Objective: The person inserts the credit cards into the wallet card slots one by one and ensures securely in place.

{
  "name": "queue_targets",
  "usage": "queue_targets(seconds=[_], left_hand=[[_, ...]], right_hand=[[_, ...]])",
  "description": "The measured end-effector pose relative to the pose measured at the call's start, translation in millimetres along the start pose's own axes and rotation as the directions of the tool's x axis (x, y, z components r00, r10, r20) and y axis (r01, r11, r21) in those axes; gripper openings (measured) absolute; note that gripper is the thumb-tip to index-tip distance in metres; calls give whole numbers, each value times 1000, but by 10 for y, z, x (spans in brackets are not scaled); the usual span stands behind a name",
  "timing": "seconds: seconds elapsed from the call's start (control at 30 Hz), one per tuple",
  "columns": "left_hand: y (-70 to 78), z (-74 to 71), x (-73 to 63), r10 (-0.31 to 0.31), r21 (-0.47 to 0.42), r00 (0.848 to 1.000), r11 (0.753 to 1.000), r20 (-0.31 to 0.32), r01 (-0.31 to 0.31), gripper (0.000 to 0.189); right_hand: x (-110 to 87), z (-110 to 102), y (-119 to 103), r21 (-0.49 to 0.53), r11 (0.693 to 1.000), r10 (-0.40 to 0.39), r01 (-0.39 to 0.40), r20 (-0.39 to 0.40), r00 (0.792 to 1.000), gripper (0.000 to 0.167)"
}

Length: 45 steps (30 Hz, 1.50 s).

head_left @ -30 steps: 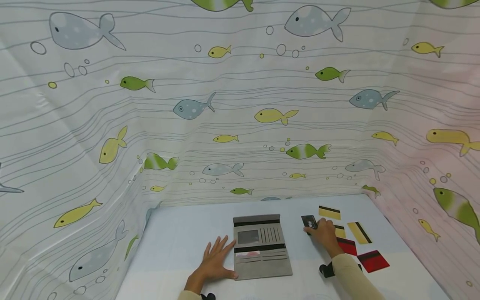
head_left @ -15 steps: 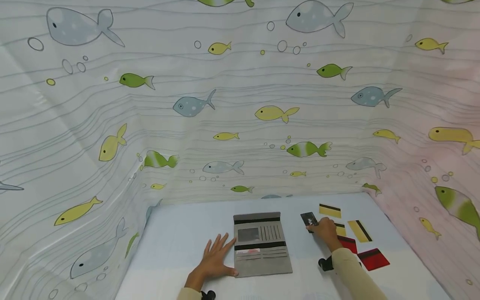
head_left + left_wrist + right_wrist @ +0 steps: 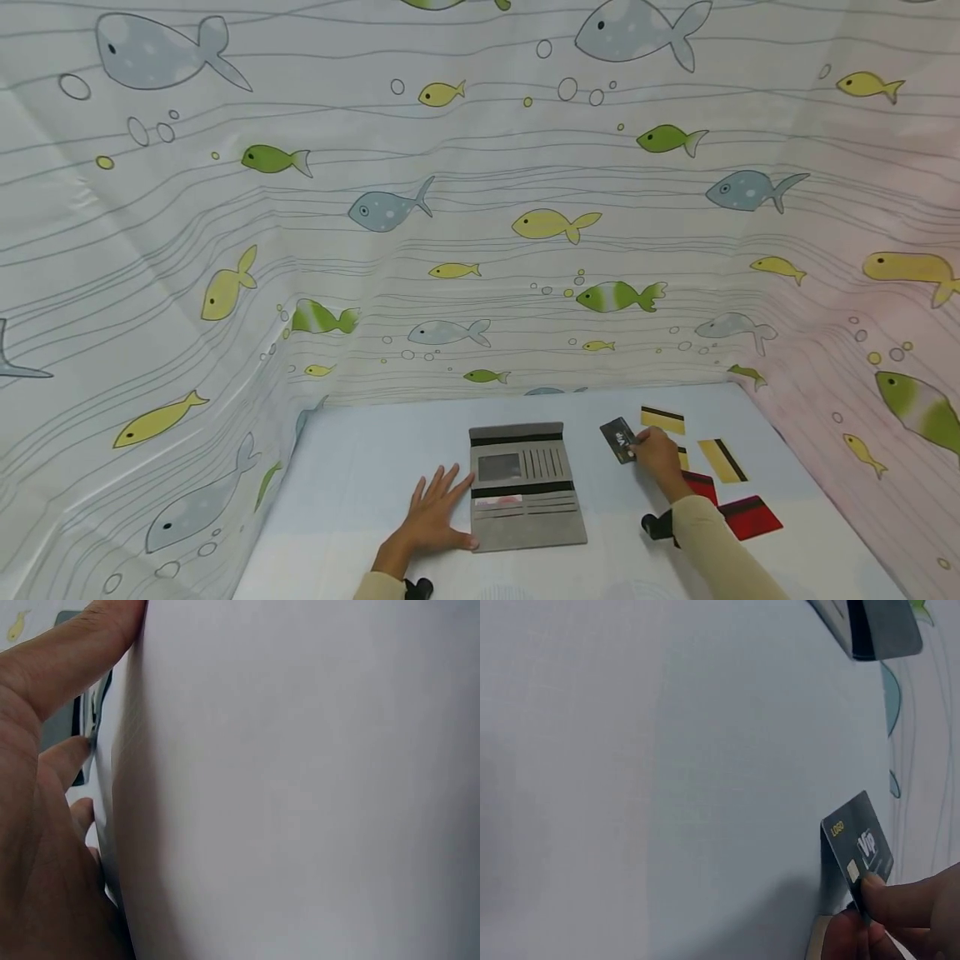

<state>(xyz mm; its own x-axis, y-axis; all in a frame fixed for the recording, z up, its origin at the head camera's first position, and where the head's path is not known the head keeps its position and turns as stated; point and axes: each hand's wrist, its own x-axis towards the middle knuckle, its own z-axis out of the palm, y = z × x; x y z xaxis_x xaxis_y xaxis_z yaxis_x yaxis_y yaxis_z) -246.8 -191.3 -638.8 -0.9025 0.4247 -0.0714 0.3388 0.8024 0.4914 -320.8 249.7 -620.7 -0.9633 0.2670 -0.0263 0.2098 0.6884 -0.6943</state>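
Observation:
A grey wallet (image 3: 528,533) lies unfolded on the white table, with card slots, a clear window and a pinkish-white card (image 3: 498,502) in one slot. My left hand (image 3: 429,523) rests at its left side, fingers spread, the thumb and a fingertip touching the edge. To the right of the wallet, my right hand (image 3: 662,460) pinches a black card (image 3: 617,439) between thumb and fingers. In the right wrist view that card (image 3: 855,838) is tilted up from the table, showing "VIP", "LOGO" and a chip.
Around the right hand lie yellow cards with dark stripes, such as one at the back (image 3: 663,421) and one at the right (image 3: 723,461). Two red cards, one nearer the front (image 3: 752,518), lie beside the right forearm. A fish-patterned curtain (image 3: 465,242) encloses the table's back and sides.
The black card has come up from the table in my right hand, turning slightly, and more of its face shows. My left hand and the wallet stay in place.

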Motion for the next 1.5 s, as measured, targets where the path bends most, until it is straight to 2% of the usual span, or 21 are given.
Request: queue_targets(seconds=[0.13, 0.23, 0.33, 0.47, 0.67, 0.9, 1.23, 1.5], left_hand=[[-1, 1, 3, 5, 2, 1000, 1000, -6, -5, 113], [-11, -7, 13, 3, 10, 1000, 1000, -8, -3, 113], [-21, -22, 22, 0, 17, 1000, 1000, -3, 0, 113], [-27, -36, 27, 1, 12, 1000, 1000, -5, -1, 113], [-23, -20, 25, -2, 11, 1000, 1000, -2, 2, 113], [2, -17, 25, -3, 10, 1000, 1000, 6, 3, 112], [-1, -24, 45, -2, 23, 1000, 1000, 9, 2, 113], [-5, -2, 26, -12, 18, 1000, 1000, 13, 12, 113]], right_hand=[[-21, -75, -57, 73, 997, -7, 8, -17, 1000, 18], [-34, -112, -122, 152, 987, 50, -51, 13, 999, 19], [-63, -115, -184, 243, 967, 70, -83, 61, 996, 22], [-130, -73, -257, 324, 945, 10, -42, 99, 995, 23], [-236, 12, -364, 320, 947, -62, 22, 115, 991, 22], [-353, 98, -529, 364, 931, -70, 2, 171, 983, 21], [-508, 312, -721, 338, 940, -129, 47, 224, 966, 15], [-634, 462, -876, 357, 929, -209, 101, 279, 937, 14]])
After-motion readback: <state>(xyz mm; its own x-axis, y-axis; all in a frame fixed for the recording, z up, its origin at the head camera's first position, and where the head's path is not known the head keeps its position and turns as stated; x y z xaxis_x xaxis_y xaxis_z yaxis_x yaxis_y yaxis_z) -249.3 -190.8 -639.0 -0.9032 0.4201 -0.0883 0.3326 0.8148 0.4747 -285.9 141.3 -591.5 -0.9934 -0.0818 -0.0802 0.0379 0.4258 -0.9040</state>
